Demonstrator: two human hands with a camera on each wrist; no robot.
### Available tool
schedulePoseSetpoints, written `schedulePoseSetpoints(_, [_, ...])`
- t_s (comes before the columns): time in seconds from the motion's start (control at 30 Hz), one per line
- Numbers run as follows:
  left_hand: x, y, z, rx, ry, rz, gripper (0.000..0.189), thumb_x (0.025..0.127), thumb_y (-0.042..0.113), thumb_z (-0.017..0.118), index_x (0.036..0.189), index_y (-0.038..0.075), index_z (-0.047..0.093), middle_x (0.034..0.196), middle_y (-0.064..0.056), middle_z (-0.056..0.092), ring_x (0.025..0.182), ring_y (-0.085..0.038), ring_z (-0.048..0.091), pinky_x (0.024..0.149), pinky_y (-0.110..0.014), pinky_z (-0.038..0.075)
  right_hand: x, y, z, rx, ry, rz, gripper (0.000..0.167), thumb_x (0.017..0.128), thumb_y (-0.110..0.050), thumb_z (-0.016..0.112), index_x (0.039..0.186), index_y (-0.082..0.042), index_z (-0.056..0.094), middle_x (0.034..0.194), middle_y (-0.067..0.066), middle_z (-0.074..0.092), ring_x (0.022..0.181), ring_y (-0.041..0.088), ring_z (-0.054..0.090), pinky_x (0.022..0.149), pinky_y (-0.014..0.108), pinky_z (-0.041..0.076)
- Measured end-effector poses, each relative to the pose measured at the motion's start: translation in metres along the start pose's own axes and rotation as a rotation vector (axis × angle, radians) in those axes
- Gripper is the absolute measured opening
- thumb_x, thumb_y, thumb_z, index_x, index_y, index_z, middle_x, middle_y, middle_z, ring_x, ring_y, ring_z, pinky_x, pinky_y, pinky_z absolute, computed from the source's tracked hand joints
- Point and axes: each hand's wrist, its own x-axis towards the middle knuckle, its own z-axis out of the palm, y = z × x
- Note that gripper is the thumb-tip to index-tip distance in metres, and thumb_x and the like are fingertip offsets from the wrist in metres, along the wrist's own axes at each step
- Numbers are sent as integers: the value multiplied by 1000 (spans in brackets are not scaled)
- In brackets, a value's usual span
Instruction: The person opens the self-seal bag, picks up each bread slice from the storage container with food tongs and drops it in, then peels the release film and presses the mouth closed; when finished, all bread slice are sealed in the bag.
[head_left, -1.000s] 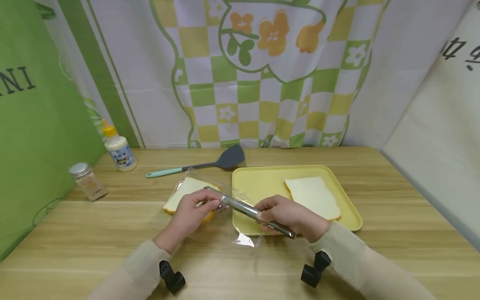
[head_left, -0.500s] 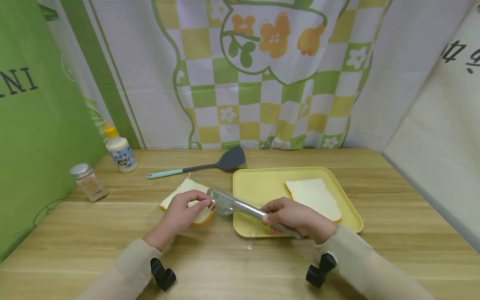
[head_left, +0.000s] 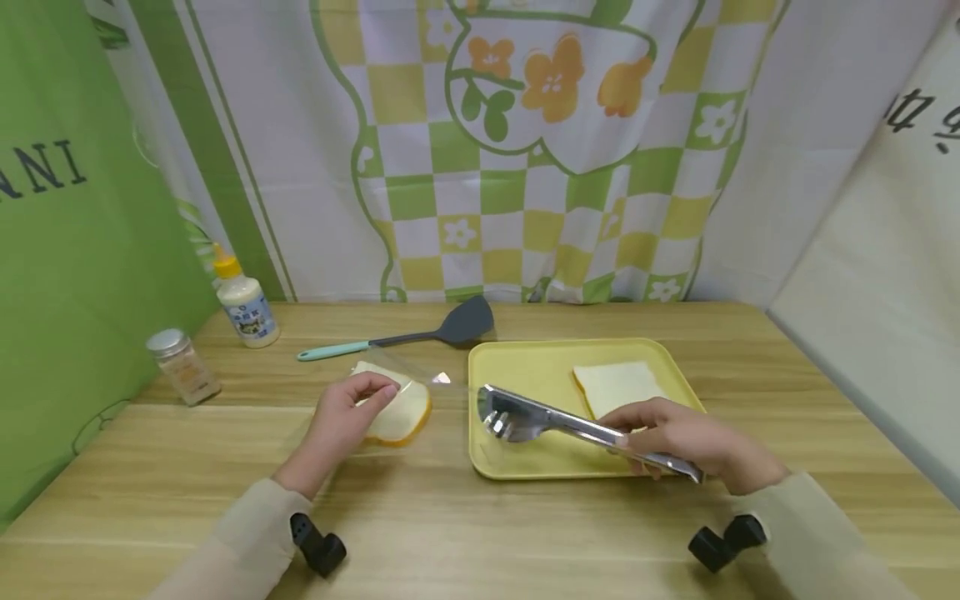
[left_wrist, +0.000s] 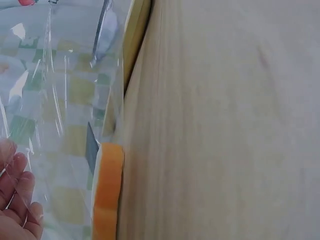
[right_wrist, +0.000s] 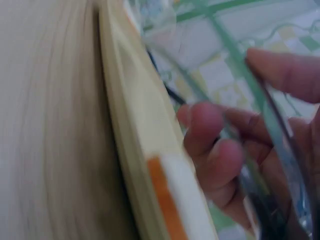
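Observation:
My left hand [head_left: 341,421] pinches a clear plastic bag [left_wrist: 55,95] between thumb and fingers, over a bread slice [head_left: 407,415] on the table. The bag stretches out thin and glossy towards the right. In my right hand [head_left: 678,437] is a pair of metal tongs [head_left: 573,423], gripped along the arms. Their scalloped ends point left over the yellow tray [head_left: 517,360], beside the bag. The right wrist view shows the two tong arms spread apart between thumb and fingers. A second bread slice [head_left: 611,383] lies on the tray, partly hidden by my right hand.
Behind the left slice lies a spatula [head_left: 465,321] with a mint handle. At the back left stand a squeeze bottle [head_left: 250,312] with a yellow cap and a seasoning jar [head_left: 183,371]. A patterned curtain [head_left: 555,192] hangs behind the table.
The tongs have slid out of the plastic bag as my right hand moved right, and their ends have spread. My left hand moved slightly left, keeping hold of the bag.

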Motion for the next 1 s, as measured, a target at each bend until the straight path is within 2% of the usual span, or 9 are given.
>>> schedulePoseSetpoints(0.13, [-2, -2, 2, -40, 36, -36, 16, 89, 16, 63, 91, 2, 69, 85, -7, 69, 81, -14, 57, 72, -27, 48, -20, 15, -16, 48, 22, -28, 31, 97, -7, 43, 120, 14, 48, 74, 4, 58, 55, 6, 52, 44, 25, 46])
schedulePoseSetpoints(0.23, [-3, -3, 1, -82, 53, -73, 16, 89, 17, 63, 92, 2, 69, 85, -8, 67, 76, -12, 54, 64, -21, 45, -36, 24, -29, 0, 108, 26, 29, 97, -9, 45, 120, 8, 51, 73, 3, 58, 54, 5, 51, 45, 26, 45])
schedulePoseSetpoints(0.4, [-1, -3, 0, -113, 45, -124, 19, 90, 17, 61, 97, 1, 68, 91, -15, 65, 76, -11, 51, 63, -19, 43, -60, 33, -48, -103, 287, 166, 43, 95, -14, 51, 127, 12, 43, 81, 7, 58, 57, 10, 52, 49, 29, 48])
schedulePoseSetpoints(0.67, [-1, -5, 0, -161, 64, -129, 19, 89, 15, 62, 97, -2, 68, 81, -2, 64, 73, -9, 49, 60, -19, 42, -85, 47, -70, -203, 496, 324, 53, 95, -27, 52, 131, 10, 41, 89, 3, 60, 67, 17, 58, 53, 32, 49])
schedulePoseSetpoints(0.73, [0, -6, -1, -158, 61, -130, 20, 89, 15, 62, 98, -2, 68, 82, 0, 64, 75, -9, 49, 61, -19, 42, -89, 51, -73, -212, 541, 349, 54, 95, -29, 52, 131, 9, 41, 89, 4, 60, 67, 17, 59, 53, 32, 50])
schedulePoseSetpoints(0.8, [0, -7, -1, -163, 63, -134, 20, 89, 15, 62, 98, -2, 68, 83, 1, 65, 76, -8, 50, 62, -18, 43, -90, 56, -76, -201, 578, 359, 40, 94, -30, 54, 126, -5, 53, 84, 4, 60, 64, 16, 58, 52, 32, 50])
schedulePoseSetpoints(0.9, [0, -8, -1, -172, 60, -138, 20, 89, 15, 62, 98, -2, 68, 84, 0, 66, 76, -8, 51, 63, -18, 43, -91, 60, -77, -175, 619, 349, 23, 93, -28, 56, 113, -17, 60, 78, 4, 61, 60, 16, 58, 50, 31, 50])
schedulePoseSetpoints(0.97, [-1, -8, 0, -180, 59, -141, 20, 89, 14, 63, 98, -3, 68, 85, -1, 66, 76, -8, 51, 63, -18, 43, -90, 62, -77, -179, 632, 351, 26, 93, -29, 56, 114, -14, 61, 78, 3, 61, 60, 15, 57, 51, 31, 49])
schedulePoseSetpoints(1.0, [-1, -8, 0, -180, 57, -145, 20, 89, 14, 63, 98, -2, 68, 85, -2, 66, 77, -8, 51, 63, -18, 43, -89, 62, -77, -182, 638, 358, 35, 93, -31, 56, 119, -8, 58, 78, 3, 61, 61, 15, 57, 52, 31, 49])
